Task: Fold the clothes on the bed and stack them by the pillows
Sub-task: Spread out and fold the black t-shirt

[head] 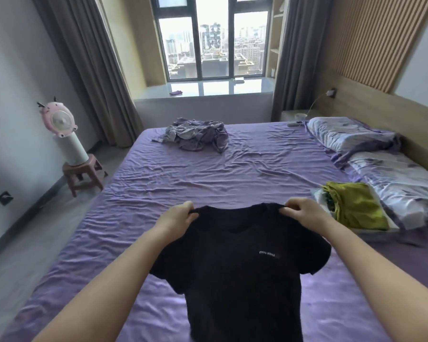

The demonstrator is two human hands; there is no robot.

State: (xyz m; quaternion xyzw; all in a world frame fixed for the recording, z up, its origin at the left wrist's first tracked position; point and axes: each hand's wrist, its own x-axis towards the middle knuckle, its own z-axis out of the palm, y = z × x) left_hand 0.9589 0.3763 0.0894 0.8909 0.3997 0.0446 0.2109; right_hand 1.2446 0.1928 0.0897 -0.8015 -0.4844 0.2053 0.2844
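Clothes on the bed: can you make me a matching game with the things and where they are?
Things:
1. black T-shirt
2. green folded clothes
3. crumpled purple-grey pile
4. pink fan

Places:
A. on a stool beside the bed
B. held up at the shoulders by both hands
C. next to the pillows
D. at the far end of the bed, near the window

Right pairs: 1-B, 2-C, 3-D, 4-A.

The left hand and right hand each pinch one shoulder of the T-shirt.
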